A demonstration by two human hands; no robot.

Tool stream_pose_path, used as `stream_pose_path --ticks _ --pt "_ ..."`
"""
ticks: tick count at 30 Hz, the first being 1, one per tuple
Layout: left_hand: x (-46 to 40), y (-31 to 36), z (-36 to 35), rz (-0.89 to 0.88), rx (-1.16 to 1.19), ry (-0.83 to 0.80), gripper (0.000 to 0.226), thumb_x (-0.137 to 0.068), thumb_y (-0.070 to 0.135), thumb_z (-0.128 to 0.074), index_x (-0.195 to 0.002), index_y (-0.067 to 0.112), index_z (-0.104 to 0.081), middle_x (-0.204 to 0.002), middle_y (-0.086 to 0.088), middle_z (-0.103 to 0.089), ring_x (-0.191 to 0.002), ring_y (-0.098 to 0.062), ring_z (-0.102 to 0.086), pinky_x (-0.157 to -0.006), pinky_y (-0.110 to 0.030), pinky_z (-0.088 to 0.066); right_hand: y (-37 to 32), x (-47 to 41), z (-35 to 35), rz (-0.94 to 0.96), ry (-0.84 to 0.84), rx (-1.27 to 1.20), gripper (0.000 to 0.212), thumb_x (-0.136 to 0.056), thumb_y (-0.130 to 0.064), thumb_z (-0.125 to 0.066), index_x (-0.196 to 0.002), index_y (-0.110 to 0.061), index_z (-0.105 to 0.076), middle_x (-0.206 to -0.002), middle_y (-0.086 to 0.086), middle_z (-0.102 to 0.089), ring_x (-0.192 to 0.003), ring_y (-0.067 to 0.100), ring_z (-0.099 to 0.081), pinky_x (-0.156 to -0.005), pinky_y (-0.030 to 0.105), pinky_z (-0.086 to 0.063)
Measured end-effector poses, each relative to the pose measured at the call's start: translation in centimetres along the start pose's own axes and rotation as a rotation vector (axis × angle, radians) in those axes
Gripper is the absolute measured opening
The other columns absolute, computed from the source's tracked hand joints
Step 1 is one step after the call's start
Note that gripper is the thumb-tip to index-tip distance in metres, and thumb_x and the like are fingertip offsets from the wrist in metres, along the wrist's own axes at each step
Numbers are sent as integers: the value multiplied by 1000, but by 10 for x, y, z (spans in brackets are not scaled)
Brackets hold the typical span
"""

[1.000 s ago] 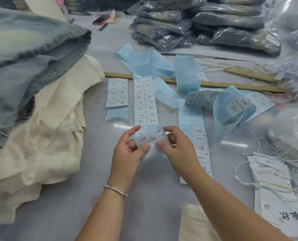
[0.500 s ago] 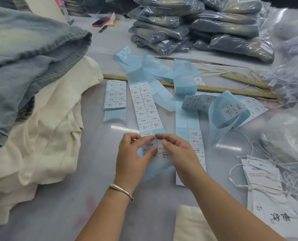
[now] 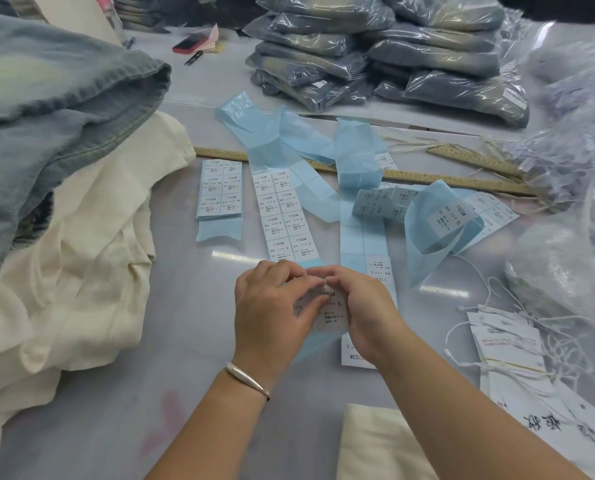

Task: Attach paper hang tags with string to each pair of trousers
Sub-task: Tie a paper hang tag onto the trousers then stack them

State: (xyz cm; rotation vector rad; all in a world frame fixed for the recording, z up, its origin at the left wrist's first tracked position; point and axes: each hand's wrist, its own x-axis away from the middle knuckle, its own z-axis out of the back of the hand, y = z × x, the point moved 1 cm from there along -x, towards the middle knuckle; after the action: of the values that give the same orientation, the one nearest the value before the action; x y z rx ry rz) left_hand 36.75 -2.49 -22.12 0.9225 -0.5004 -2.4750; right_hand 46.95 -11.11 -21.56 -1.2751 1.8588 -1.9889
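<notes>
My left hand (image 3: 272,306) and my right hand (image 3: 365,306) meet over the near end of a blue backing strip of white size stickers (image 3: 285,216). Both pinch a white sticker marked 1103# S (image 3: 332,311) at its top edge, fingertips touching. White paper hang tags with string (image 3: 511,355) lie stacked at the right. Folded denim trousers (image 3: 46,109) are piled at the left on cream cloth (image 3: 81,271).
More sticker strips (image 3: 220,188) and curled blue backing (image 3: 438,223) cover the table middle. Two wooden rulers (image 3: 427,176) lie behind them. Bagged trousers (image 3: 393,53) are stacked at the back. Loose plastic bags (image 3: 573,150) sit at the right, cream cloth (image 3: 375,445) at the near edge.
Both hands have moved closer to me, dragging the strip's end along. The fingertips have closed together on the S sticker's top edge.
</notes>
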Motion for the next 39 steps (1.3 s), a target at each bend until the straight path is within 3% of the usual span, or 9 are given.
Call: stream_pose_path --ticks 5,9,13,17,21,27,35,37,39 --pt "-1 1 -1 -85 -19 63 11 -79 26 -76 -90 26 -78 -86 7 -65 -85 -20 -61 -82 -40 -44 -6 -4 0 -39 -46 -62 33 -84 -6 -45 -88 -12 -78 -92 12 -75 -84 23 -69 -80 39 -53" --pt "-2 -1 -3 -63 -22 72 8 -77 27 -76 -85 23 -77 -83 6 -63 -83 -21 -59 -79 -37 -43 -7 -6 -3 -56 -53 -48 38 -88 -6 -42 -79 -13 -78 -85 8 -75 -78 19 -68 -72 32 -53" --pt "-4 6 -4 43 19 -58 15 -76 36 -73 -86 26 -72 -85 10 -62 -86 -16 -56 -80 -31 -37 -7 -5 -6 -79 -111 -134 33 -94 -16 -44 -90 -6 -75 -92 16 -72 -90 29 -65 -90 42 -50" --pt "-7 11 -4 73 75 -125 18 -77 28 -74 -94 26 -73 -87 11 -61 -89 -16 -57 -80 -30 -37 -11 -6 -5 -106 -255 -57 68 -99 -52 -33 -117 7 -63 -117 25 -65 -116 33 -59 -112 43 -35" --pt "-11 9 1 25 79 -59 16 -76 24 -73 -91 26 -75 -82 9 -62 -81 -16 -57 -77 -33 -41 -16 -5 -4 -124 -297 7 79 -96 -62 -28 -118 4 -64 -107 15 -67 -117 26 -56 -116 47 -25" --pt "-9 8 2 -74 65 48 6 -73 18 -76 -79 21 -75 -84 8 -68 -83 -14 -56 -79 -34 -43 -22 -5 0 -175 -331 23 79 -94 -67 -28 -117 -1 -65 -117 16 -68 -117 29 -61 -112 51 -33" --pt "-4 9 17 -203 98 98 4 -78 6 -76 -78 9 -74 -91 -4 -69 -86 -26 -63 -74 -41 -51 -24 -12 7 -200 -274 -79 64 -97 -55 -40 -123 1 -58 -122 18 -65 -110 38 -61 -105 49 -42" --pt "1 11 23 -220 109 95 4 -79 6 -76 -77 8 -74 -91 -5 -68 -86 -25 -62 -74 -39 -51 -22 -16 7 -188 -172 -96 48 -96 -38 -48 -123 0 -59 -118 17 -66 -99 35 -60 -93 40 -42" --pt "10 12 31 -195 118 96 4 -79 7 -76 -76 8 -73 -92 -5 -67 -89 -22 -59 -76 -35 -51 -19 -22 6 -141 -70 -82 33 -89 -11 -50 -118 -1 -63 -119 19 -66 -97 31 -59 -85 40 -38"
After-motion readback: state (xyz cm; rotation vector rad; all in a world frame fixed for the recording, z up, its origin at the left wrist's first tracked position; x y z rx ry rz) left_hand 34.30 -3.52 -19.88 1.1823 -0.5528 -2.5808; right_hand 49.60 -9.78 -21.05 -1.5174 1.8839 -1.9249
